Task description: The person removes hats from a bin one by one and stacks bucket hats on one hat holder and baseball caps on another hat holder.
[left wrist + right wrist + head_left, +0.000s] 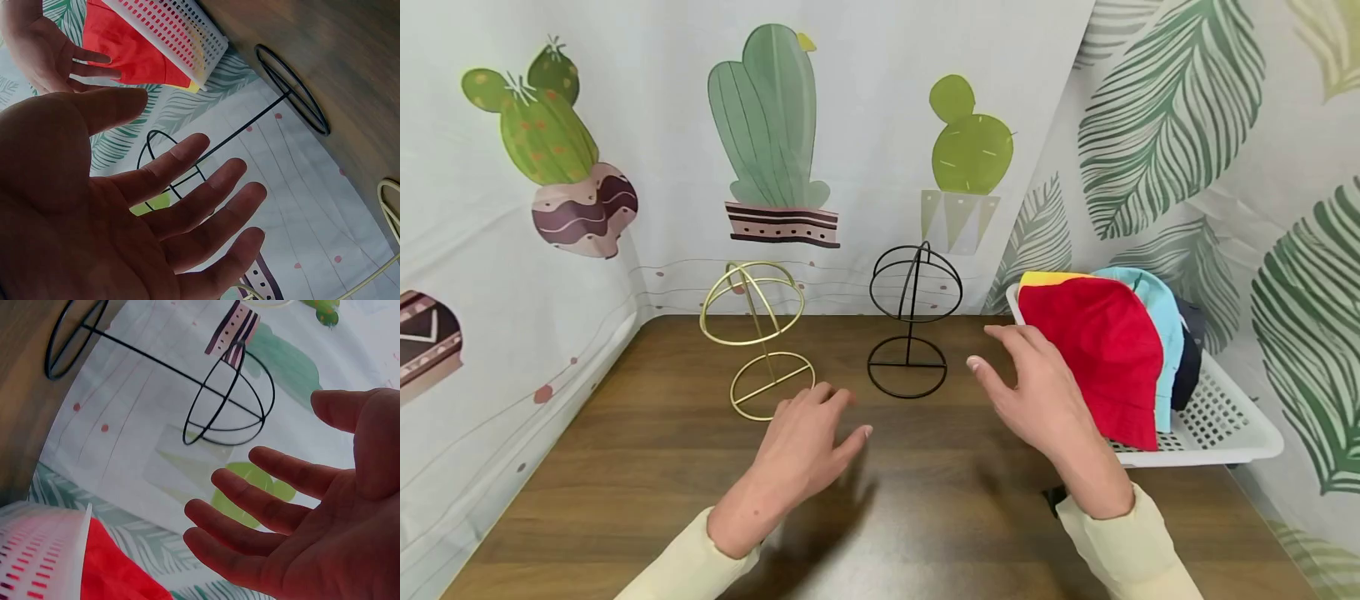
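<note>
Both spread, left hand (801, 446) was held near one gold wire stand (772, 383), right hand (1037, 396) near one white plastic basket (1210, 455) at brown wooden table's (917, 533) right edge, piled with at least four fabric hats (1090, 358): red, yellow, light blue, dark. Gold stand and one black wire stand (908, 363) were placed toward back edge.

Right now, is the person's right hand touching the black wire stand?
Apart. The head view shows a clear gap between the right hand and the black wire stand.
</note>
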